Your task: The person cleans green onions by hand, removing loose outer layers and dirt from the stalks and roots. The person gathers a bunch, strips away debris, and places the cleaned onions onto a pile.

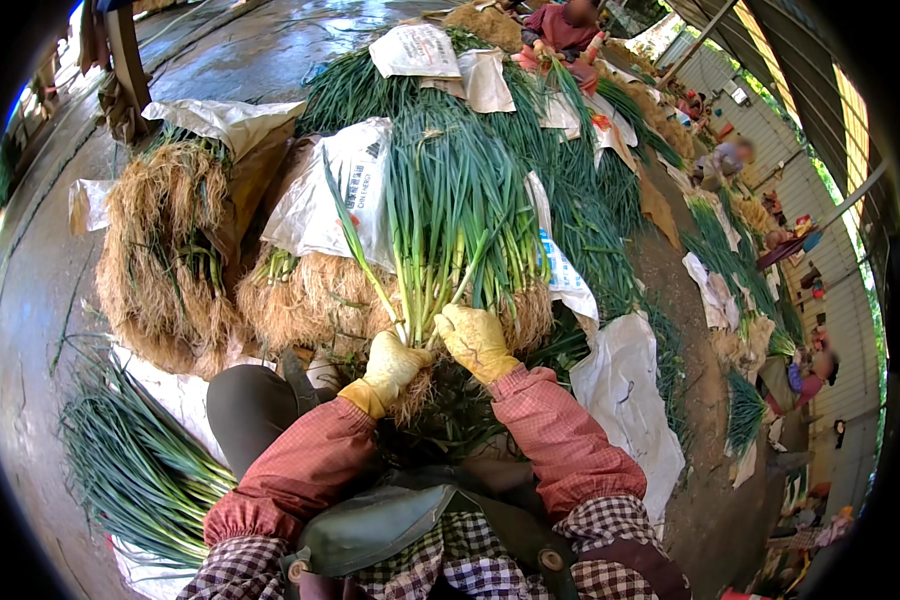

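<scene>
Nearest, a dark apron [380,530] is cut off below. Leftward, loose green onions [135,450] run partly behind a red sleeve [300,460]. Centrally, the gloved left hand [390,368] clasps an onion bunch [417,285] above its roots; the curled right hand [477,343] adjoins it, fingers hidden, hold impossible to tell.

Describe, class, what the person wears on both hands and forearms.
The left hand and right hand wear pale yellow gloves, deeper yellow toward the wrists; the right one has dark smudges. Reddish-pink oversleeves with a fine small pattern cover the forearms, gathered near the elbows. Above them show dark-and-white checked sleeves.
</scene>
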The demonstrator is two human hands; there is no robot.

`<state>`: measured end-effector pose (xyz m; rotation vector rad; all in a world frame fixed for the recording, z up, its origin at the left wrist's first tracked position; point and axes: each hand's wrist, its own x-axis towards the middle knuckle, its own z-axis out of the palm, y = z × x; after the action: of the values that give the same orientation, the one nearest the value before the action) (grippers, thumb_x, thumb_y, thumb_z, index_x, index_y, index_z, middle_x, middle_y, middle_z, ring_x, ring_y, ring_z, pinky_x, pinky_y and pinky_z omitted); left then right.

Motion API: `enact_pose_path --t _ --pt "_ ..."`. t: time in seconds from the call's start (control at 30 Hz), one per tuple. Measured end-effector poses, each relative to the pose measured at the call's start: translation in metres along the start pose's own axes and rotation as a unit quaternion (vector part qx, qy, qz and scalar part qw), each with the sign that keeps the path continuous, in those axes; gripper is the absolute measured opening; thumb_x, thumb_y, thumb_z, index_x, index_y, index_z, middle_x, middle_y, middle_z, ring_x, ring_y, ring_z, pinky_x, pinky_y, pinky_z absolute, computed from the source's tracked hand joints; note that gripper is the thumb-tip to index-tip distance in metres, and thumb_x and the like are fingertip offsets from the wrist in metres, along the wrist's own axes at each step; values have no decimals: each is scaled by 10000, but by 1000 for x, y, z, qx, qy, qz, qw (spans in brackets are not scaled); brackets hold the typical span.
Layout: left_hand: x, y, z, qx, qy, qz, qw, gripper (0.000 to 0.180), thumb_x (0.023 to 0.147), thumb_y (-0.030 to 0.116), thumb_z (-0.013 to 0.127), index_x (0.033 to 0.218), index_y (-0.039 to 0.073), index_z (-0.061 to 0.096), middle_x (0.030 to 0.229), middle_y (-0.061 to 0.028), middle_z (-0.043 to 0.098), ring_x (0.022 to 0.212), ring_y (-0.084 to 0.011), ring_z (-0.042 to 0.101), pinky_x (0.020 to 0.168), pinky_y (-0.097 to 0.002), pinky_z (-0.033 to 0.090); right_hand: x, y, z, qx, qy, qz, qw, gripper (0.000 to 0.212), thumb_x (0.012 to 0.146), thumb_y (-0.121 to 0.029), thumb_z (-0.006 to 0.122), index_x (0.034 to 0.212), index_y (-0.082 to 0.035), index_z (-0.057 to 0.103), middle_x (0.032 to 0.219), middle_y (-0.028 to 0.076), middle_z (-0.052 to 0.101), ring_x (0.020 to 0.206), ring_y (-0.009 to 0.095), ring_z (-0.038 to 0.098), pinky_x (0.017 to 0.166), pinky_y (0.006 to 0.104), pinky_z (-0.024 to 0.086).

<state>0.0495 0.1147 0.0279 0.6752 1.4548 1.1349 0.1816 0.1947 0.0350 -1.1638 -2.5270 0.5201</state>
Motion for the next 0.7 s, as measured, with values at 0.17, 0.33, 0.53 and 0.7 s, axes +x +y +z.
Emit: enact_pose_path --t 0.17,0.33,0.53,0.7 --pt "11 -19 -3 -154 11 29 988 204 673 -31 641 872 -63 615 731 -95 622 596 -150 577 534 -276 474 -10 -62 -36 582 -77 128 799 212 918 -162 452 889 12 570 638 13 561 461 48 447 409 186 358" --pt "7 10 -20 -394 -141 -84 904 250 748 -47 488 991 -91 531 780 -154 600 683 -234 588 630 -325 514 0 -8 -25 475 85 51 874 257 926 -196 421 1069 -12 530 924 93 584 667 105 546 632 215 506" --pt "-13 -8 -19 -509 -257 -122 812 339 665 -119 430 984 -24 492 948 -140 543 919 -304 547 819 -415 472 74 17 14 379 -46 106 918 417 879 -112 429 1291 -65 397 1238 110 483 795 148 539 754 229 465" --pt "-21 -21 -25 -420 -212 -80 879 227 674 -135 474 884 -51 495 940 -152 526 979 -316 526 814 -438 472 178 61 -82 146 102 166 970 462 802 -211 471 1228 -34 457 1091 210 557 863 289 572 736 325 450"
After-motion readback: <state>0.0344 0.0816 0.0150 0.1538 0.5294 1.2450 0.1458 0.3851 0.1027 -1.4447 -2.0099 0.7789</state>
